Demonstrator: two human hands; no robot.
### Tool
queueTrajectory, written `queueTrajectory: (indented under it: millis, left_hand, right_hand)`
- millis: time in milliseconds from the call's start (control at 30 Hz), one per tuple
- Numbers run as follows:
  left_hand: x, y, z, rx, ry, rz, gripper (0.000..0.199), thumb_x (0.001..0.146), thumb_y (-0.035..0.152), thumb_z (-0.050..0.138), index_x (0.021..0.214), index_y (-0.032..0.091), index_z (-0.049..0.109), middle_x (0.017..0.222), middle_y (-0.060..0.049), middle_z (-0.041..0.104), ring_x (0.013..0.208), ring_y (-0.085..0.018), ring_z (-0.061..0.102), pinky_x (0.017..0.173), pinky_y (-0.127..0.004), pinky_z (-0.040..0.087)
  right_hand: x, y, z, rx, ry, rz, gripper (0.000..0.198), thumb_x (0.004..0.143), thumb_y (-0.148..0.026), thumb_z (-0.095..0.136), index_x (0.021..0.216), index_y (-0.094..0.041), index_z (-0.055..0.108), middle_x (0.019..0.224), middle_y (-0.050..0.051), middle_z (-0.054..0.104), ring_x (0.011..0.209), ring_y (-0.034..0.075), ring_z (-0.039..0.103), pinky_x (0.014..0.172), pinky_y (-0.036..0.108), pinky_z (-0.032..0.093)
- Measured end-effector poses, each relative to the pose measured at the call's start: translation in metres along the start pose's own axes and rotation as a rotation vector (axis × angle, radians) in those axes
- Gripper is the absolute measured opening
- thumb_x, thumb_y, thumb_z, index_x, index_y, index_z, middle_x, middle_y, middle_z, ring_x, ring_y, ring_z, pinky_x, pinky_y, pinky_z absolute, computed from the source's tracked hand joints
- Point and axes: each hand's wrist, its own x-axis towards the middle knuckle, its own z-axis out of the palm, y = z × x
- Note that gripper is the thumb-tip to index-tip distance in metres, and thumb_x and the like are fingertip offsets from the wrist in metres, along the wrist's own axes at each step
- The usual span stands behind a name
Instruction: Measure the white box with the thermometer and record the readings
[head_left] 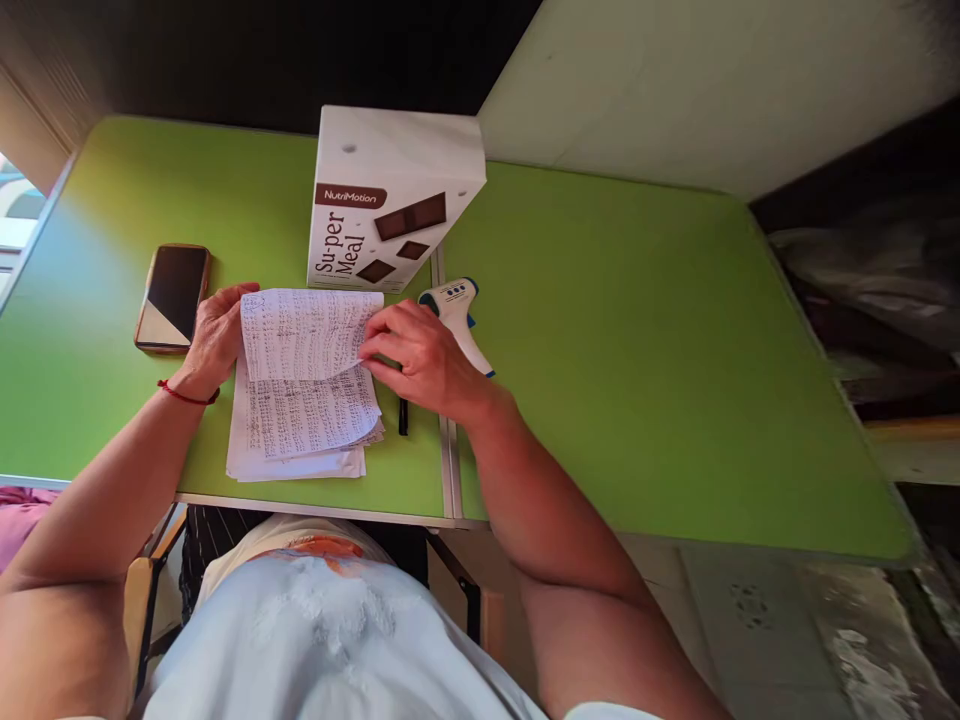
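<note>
A small handwritten sheet of paper (307, 330) is raised at its lower right over a stack of written pages (311, 415) on the green table. My right hand (431, 355) pinches the sheet's right edge between thumb and fingers. At the sheet's upper left corner, my left hand (217, 335) grips the edge, its thumb partly hidden; a red string bracelet circles that wrist. Beneath the written pages lies a larger white sheet (292, 468). A black pen (403, 416) sits just right of the stack, partly covered by my right hand.
Behind the papers stands a white NutriMotion box (405, 150). A white and blue infrared thermometer (461, 325) lies beyond my right hand. Left of my left hand rests a smartphone (174, 295). The green folding table (637, 380) has a metal seam (449, 460) down its middle.
</note>
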Motion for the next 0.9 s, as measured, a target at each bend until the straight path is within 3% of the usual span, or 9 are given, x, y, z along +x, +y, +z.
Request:
queueTrajectory:
  millis: [100, 167, 267, 333, 433, 633, 900]
  left_hand:
    - [-0.004, 0.006, 0.004, -0.079, -0.016, -0.083, 0.04, 0.074, 0.055, 0.088, 0.088, 0.021, 0.074, 0.08, -0.004, 0.074, 0.082, -0.022, 0.074, 0.063, -0.029, 0.056]
    - [-0.007, 0.009, 0.008, -0.087, -0.07, -0.022, 0.044, 0.072, 0.058, 0.091, 0.085, 0.021, 0.072, 0.084, -0.005, 0.075, 0.088, -0.024, 0.075, 0.067, -0.03, 0.058]
    - [-0.011, 0.01, 0.012, -0.115, -0.14, 0.046, 0.056, 0.059, 0.05, 0.102, 0.099, 0.023, 0.073, 0.092, -0.003, 0.077, 0.089, -0.023, 0.075, 0.075, -0.031, 0.061]
    - [-0.014, 0.011, 0.013, -0.16, -0.215, 0.01, 0.071, 0.054, 0.041, 0.105, 0.114, 0.025, 0.073, 0.093, -0.002, 0.078, 0.084, -0.022, 0.075, 0.075, -0.033, 0.062]
    - [-0.017, 0.014, 0.014, -0.211, -0.322, -0.051, 0.067, 0.059, 0.037, 0.103, 0.118, 0.021, 0.075, 0.092, -0.004, 0.079, 0.082, -0.023, 0.075, 0.077, -0.036, 0.062]
    - [-0.021, 0.021, 0.016, -0.31, -0.363, -0.131, 0.042, 0.062, 0.038, 0.103, 0.087, 0.017, 0.077, 0.081, -0.002, 0.078, 0.07, -0.017, 0.072, 0.069, -0.028, 0.061]
    - [-0.024, 0.025, 0.018, -0.334, -0.41, -0.124, 0.04, 0.068, 0.047, 0.102, 0.083, 0.018, 0.079, 0.078, -0.002, 0.079, 0.068, -0.014, 0.072, 0.066, -0.024, 0.059]
  right_hand:
    - [0.002, -0.002, 0.007, 0.234, 0.251, 0.117, 0.021, 0.102, -0.044, 0.062, 0.092, -0.028, 0.07, 0.105, 0.007, 0.071, 0.102, 0.028, 0.065, 0.095, 0.051, 0.052]
    - [0.003, 0.004, 0.012, 0.414, 0.443, 0.28, 0.032, 0.1, -0.061, 0.06, 0.101, -0.03, 0.069, 0.1, 0.005, 0.069, 0.096, 0.026, 0.067, 0.087, 0.047, 0.055]
    - [0.004, 0.026, 0.015, 0.594, 0.653, 0.478, 0.052, 0.093, -0.079, 0.058, 0.111, -0.032, 0.066, 0.092, 0.004, 0.065, 0.088, 0.024, 0.069, 0.074, 0.041, 0.056]
    - [0.004, 0.045, 0.016, 0.648, 0.695, 0.519, 0.061, 0.087, -0.086, 0.059, 0.111, -0.03, 0.066, 0.09, 0.004, 0.064, 0.087, 0.024, 0.07, 0.068, 0.039, 0.056]
    - [0.006, 0.063, 0.014, 0.761, 0.733, 0.527, 0.065, 0.081, -0.087, 0.067, 0.109, -0.028, 0.066, 0.084, 0.002, 0.061, 0.08, 0.022, 0.07, 0.06, 0.033, 0.054]
    - [0.014, 0.053, 0.004, 0.888, 0.997, 0.615, 0.053, 0.079, -0.073, 0.082, 0.097, -0.026, 0.065, 0.079, -0.003, 0.061, 0.07, 0.015, 0.068, 0.052, 0.025, 0.052]
    - [0.013, 0.059, 0.004, 0.858, 1.045, 0.588, 0.048, 0.08, -0.068, 0.081, 0.093, -0.026, 0.063, 0.082, -0.001, 0.063, 0.078, 0.018, 0.072, 0.058, 0.028, 0.059]
